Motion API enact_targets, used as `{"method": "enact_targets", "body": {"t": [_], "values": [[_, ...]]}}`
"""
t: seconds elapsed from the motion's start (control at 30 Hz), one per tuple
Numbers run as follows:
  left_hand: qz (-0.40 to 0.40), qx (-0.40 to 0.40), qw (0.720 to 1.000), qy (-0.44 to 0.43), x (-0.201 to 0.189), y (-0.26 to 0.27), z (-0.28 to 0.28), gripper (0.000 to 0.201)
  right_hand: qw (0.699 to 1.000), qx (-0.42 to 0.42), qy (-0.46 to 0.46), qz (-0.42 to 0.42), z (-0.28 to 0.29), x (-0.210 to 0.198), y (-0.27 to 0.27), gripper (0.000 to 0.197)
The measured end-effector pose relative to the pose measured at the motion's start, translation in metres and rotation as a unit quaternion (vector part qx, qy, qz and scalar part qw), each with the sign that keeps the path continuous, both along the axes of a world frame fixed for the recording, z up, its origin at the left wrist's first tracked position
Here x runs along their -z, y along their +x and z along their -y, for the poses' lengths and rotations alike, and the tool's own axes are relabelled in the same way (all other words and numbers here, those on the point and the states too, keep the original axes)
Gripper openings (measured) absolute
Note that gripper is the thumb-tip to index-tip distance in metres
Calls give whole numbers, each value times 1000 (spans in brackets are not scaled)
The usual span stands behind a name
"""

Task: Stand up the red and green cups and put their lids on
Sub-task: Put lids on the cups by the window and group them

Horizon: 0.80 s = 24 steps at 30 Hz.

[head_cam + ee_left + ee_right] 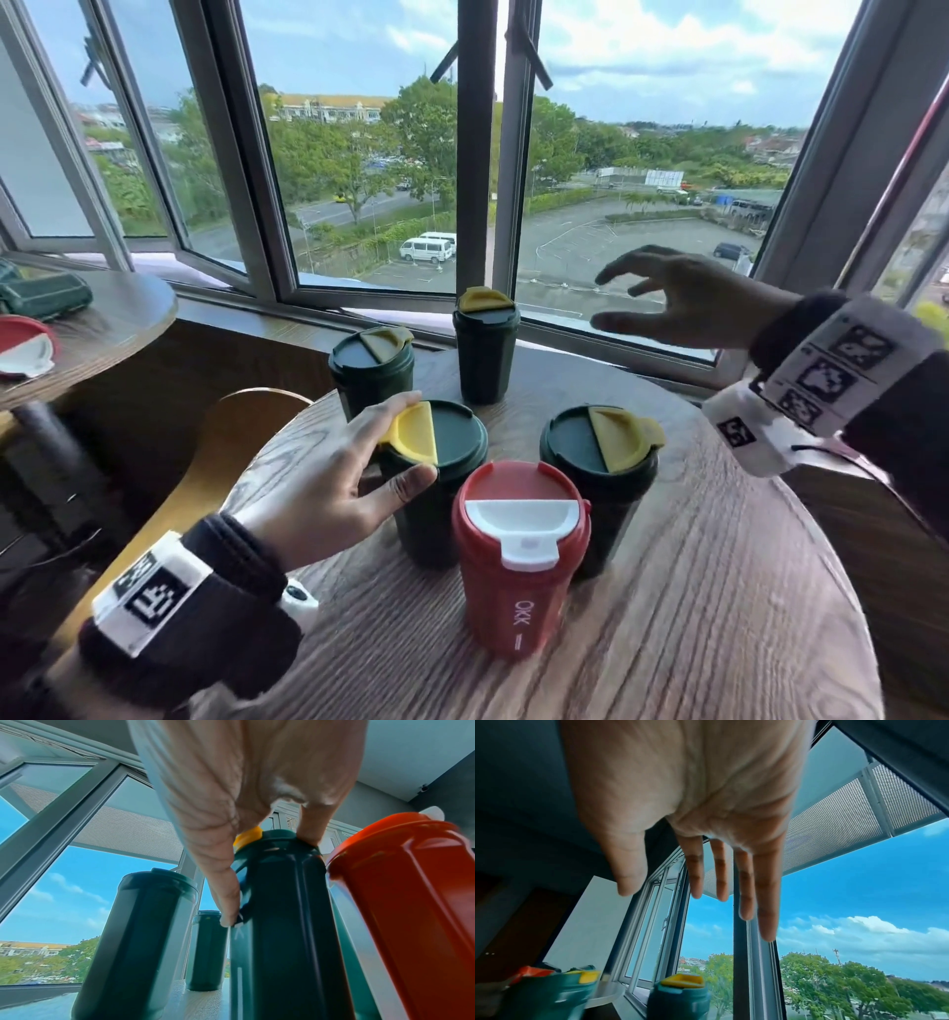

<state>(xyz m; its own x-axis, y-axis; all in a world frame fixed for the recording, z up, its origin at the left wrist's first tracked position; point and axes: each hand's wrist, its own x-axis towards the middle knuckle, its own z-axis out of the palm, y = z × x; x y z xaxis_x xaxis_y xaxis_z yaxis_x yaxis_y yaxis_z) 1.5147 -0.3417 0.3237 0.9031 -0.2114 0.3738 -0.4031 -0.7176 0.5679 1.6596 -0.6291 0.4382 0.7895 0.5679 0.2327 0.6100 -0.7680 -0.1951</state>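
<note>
Red cup showing a red lid with a white flap and white lettering, four green cups wearing dark green lids with yellow flaps, table showing brown wood grain, wristbands showing black-and-white square markers.

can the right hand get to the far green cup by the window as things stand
Probably yes: the right hand hangs open and empty beside the far green cup, and nothing stands between them.

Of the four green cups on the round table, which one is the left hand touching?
The front-left green cup, directly left of the red cup. The left hand grips its lid rim; the other three green cups stand untouched.
</note>
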Motion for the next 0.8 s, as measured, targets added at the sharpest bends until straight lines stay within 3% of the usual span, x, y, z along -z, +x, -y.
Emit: {"method": "enact_targets", "body": {"t": [0.2, 0.33, 0.57, 0.8], "values": [[-7, -14, 1000, 11, 1, -2, -3, 71, 999, -17, -18, -42, -47, -9, 73, 60], [2, -26, 999, 29, 2, -1, -2, 71, 994, -24, -56, -89, -77, 10, 107, 72], [-8, -25, 1000, -12, 3, -1, -1, 71, 985, -60, -40, -158, -113, 49, 138, 99], [-16, -20, 999, -33, 2, -1, 0, 72, 986, -54, -49, -147, -122, 63, 148, 110]]}}
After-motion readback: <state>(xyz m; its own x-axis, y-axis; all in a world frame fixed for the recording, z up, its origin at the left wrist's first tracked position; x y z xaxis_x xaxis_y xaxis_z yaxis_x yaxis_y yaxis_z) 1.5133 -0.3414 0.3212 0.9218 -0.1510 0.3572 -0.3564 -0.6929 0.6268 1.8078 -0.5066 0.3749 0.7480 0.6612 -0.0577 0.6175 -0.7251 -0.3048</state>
